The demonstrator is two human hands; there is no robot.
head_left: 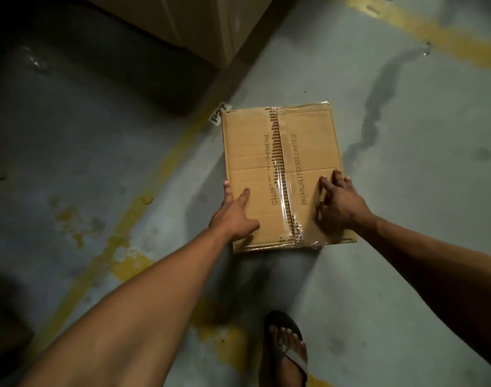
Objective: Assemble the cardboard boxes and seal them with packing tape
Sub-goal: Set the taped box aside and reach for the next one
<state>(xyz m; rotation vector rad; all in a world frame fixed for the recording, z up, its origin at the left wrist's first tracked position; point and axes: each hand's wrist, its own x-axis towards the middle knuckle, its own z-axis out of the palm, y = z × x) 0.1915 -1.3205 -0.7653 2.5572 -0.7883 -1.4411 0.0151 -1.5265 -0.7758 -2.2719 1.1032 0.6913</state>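
a closed cardboard box (283, 174) sits on the grey concrete floor (406, 191), roughly in the middle of the view, just right of a worn yellow painted line (143, 208) that runs diagonally across the floor. its top shows two brown flaps meeting at a centre seam, and a strip of clear packing tape (280, 174) runs along that seam from the far edge to the near edge, wrinkled and shiny, folding over both ends. under the tape the cardboard surface is torn in a ragged dark band showing the corrugation. faint print reading "patanjali foods limited" runs along each flap beside the seam.

the left hand (234, 212) rests on the near left part of the top, thumb lying flat on the flap and fingers wrapped down over the left edge of the box. the right hand (339, 202) lies on the near right part of the top, its fingers loosely bent with the tips touching the cardboard near the right edge; it holds nothing.

a small white label marked "p27" (219, 113) lies on the floor at the box's far left corner. a large stack of cardboard (188, 20) stands at the far side of the floor. a foot in a dark sandal (286, 350) stands on the floor at the near edge of the view.
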